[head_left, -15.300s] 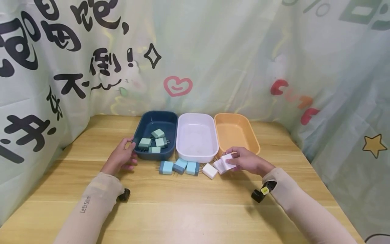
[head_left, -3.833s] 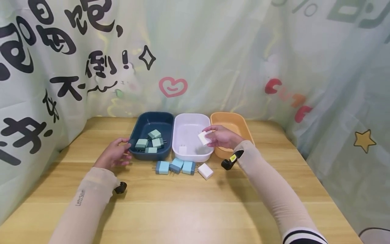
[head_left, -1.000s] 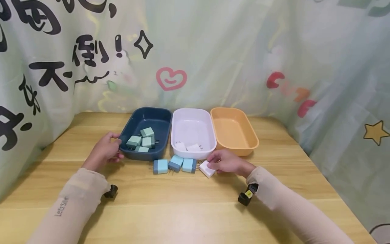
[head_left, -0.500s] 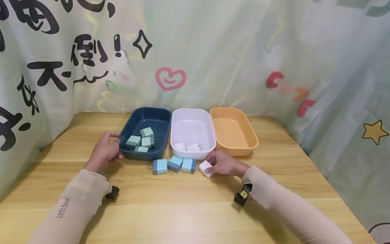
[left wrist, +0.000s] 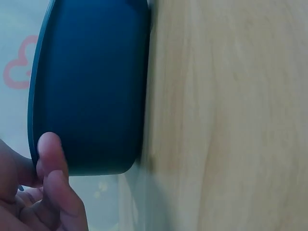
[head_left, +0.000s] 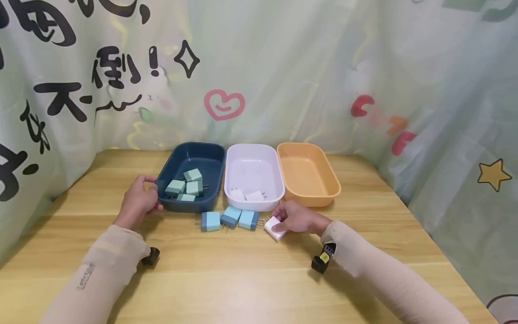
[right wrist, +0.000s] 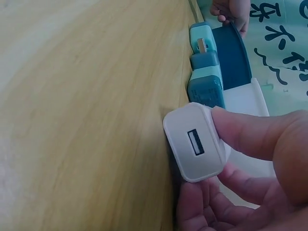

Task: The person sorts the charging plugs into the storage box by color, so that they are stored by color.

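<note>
White charger (head_left: 275, 226) sits on the counter (head_left: 251, 274) just in front of the white tray (head_left: 254, 155), at the right end of the row of loose chargers, and my right hand (head_left: 297, 217) has it pinched. In the right wrist view my thumb lies along one side of the white charger (right wrist: 195, 142) and my other fingers (right wrist: 202, 207) curl under the opposite side, so the face with the USB slot looks out at the camera. Whether it is lifted clear of the wood or touching it, I cannot tell.

Just left of it lie three blue chargers (head_left: 229, 219) side by side, their prongs pointing toward me and to the right. Two more white chargers (head_left: 247, 195) rest at the near end of the white tray.

My left hand (head_left: 137, 202) rests against the near left corner of the dark blue tray (head_left: 186, 155); in the left wrist view my fingers (left wrist: 50, 159) curl round its outer wall (left wrist: 91, 86), touching it. Inside that tray lie four pale green chargers (head_left: 185, 184) in a loose cluster.

To the right of the white tray stands the orange tray (head_left: 307, 175), touching it along one long side. A printed curtain (head_left: 259, 67) hangs behind the counter on the far side and both flanks.
</note>
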A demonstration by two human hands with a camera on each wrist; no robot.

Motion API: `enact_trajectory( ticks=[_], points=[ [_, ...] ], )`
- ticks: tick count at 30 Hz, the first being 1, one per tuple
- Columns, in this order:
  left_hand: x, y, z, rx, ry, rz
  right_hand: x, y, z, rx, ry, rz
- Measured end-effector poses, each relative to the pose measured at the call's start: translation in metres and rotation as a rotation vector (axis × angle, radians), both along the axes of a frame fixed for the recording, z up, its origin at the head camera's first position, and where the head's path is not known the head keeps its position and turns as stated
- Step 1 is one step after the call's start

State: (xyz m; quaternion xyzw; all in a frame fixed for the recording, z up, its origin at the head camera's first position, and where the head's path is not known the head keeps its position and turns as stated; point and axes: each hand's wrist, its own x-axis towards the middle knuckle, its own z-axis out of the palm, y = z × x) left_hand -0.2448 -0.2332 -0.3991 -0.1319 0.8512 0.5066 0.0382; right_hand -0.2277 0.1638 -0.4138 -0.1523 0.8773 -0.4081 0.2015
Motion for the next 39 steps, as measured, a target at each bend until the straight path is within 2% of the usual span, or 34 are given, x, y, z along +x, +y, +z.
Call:
enact_trajectory(
  ticks=[5,10,16,19,25,31,35,39],
  points=[
    [-0.006,0.002,0.001,-0.014,-0.008,0.013,-0.003,-0.001,0.002,-0.014,-0.011,-0.02],
    [-0.009,0.004,0.0,0.008,-0.005,-0.008,-0.005,0.001,0.004,-0.002,0.007,-0.02],
    [-0.006,0.004,-0.008,-0.025,0.042,-0.068,-0.003,0.005,0.004,-0.056,-0.089,-0.05],
    [-0.005,0.003,-0.01,-0.042,0.057,-0.086,-0.002,0.007,0.006,-0.069,-0.105,-0.027],
    [-0.006,0.003,-0.003,-0.037,0.039,-0.076,-0.004,0.008,0.017,-0.106,-0.135,-0.012],
    [-0.007,0.001,0.004,-0.014,0.031,-0.057,-0.002,0.007,0.029,-0.136,-0.133,0.045],
    [-0.006,0.003,0.001,-0.029,0.008,-0.06,-0.003,0.01,0.038,-0.186,-0.147,0.019],
    [-0.005,0.005,-0.003,-0.063,0.02,-0.06,-0.009,0.012,0.046,-0.236,-0.164,-0.023]
  ],
)
